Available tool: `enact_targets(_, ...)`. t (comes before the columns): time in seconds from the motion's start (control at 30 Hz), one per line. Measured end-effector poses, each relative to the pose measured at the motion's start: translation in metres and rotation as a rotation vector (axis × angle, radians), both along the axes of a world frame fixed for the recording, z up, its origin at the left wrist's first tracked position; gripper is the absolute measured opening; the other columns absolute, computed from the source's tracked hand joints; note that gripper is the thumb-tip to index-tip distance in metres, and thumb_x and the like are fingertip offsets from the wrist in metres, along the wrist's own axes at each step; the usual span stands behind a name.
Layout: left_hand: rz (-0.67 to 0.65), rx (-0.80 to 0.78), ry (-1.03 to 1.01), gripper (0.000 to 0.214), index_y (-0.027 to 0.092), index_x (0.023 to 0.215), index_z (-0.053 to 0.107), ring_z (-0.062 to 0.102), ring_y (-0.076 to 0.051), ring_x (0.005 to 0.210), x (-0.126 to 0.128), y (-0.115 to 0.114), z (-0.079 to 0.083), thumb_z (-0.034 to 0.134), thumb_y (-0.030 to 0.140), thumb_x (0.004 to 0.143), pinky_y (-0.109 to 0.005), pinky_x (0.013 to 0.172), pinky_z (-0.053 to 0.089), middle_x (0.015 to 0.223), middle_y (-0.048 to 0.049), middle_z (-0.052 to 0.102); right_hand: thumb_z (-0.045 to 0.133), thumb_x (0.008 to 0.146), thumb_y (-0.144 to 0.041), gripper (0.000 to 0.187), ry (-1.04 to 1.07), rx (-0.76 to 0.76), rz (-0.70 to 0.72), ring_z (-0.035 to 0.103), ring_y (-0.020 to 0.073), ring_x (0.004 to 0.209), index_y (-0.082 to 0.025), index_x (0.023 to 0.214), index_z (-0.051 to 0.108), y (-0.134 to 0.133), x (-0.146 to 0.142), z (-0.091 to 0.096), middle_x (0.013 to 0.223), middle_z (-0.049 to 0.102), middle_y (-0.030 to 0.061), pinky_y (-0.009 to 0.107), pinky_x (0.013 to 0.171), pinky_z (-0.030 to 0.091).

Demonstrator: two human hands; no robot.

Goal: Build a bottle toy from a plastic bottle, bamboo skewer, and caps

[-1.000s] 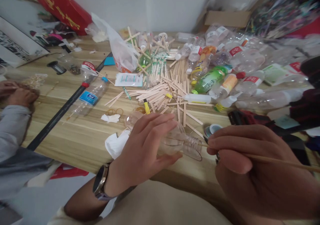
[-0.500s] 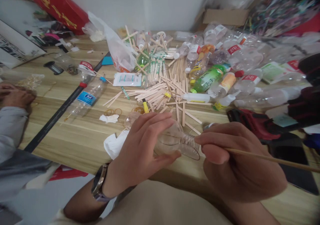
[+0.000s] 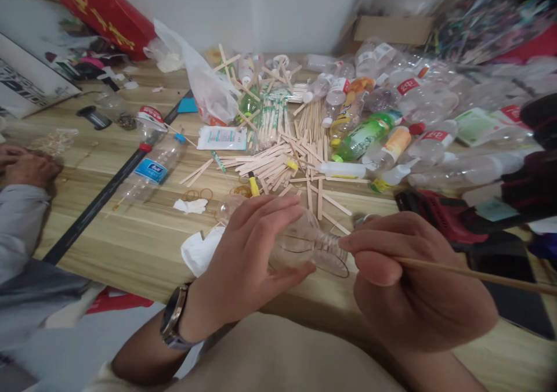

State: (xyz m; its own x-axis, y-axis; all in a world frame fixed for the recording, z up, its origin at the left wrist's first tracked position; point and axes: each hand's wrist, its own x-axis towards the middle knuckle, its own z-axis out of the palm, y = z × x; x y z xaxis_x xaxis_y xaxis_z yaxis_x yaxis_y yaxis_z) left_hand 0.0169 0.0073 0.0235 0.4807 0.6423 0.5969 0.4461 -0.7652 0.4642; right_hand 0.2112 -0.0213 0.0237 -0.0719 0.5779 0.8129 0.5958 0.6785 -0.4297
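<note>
Wall [image 3: 300, 15], pale grey: is rising behind the table [image 3: 143, 253]. Tabletop, wood-grained: is stretching across the view. Floor [image 3: 108, 343], pale, seemingly smooth: is showing at lower left. Light: is falling softly.

Head view — forward, down, near table [image 3: 143, 241]

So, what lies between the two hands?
The ridged neck of a clear plastic bottle; the head view shows it. Contact with the right fingers is unclear.

Behind the bottle [image 3: 298, 244], sticks [image 3: 272, 170] lie on the table [image 3: 143, 235].
</note>
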Motion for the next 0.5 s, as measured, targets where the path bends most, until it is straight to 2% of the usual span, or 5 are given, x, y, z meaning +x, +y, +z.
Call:
enact_targets(0.1,0.001,-0.003,0.004,0.053,0.019,0.129,0.047,0.057,-0.026,0.127,0.0,0.0,0.001,0.073,0.038,0.087,-0.045,0.107,0.048,0.132,-0.0159,0.064,0.055,0.103,-0.033,0.028,0.02,0.048,-0.038,0.063,0.0156,0.06,-0.019,0.084,0.07,0.003,-0.004,0.001,0.067,0.068,0.0019,0.028,0.057,0.055)
enact_targets(0.23,-0.001,-0.004,0.001,0.055,0.02,0.13,0.047,0.057,-0.027,0.126,0.0,-0.001,0.001,0.074,0.036,0.086,-0.046,0.107,0.048,0.132,-0.0161,0.064,0.055,0.103,-0.033,0.026,-0.03,0.037,-0.032,0.063,0.0164,0.06,-0.02,0.085,0.069,0.003,-0.003,0.003,0.066,0.068,0.0012,0.029,0.056,0.055)
enact_targets(0.5,0.004,-0.042,-0.008,0.058,0.024,0.132,0.045,0.058,-0.027,0.127,0.0,-0.001,0.002,0.075,0.036,0.084,-0.047,0.106,0.049,0.133,-0.0142,0.064,0.053,0.104,-0.025,0.019,-0.201,0.009,-0.03,0.065,0.0139,0.065,-0.02,0.089,0.063,-0.001,-0.001,0.02,0.07,0.069,-0.0001,0.025,0.062,0.055)
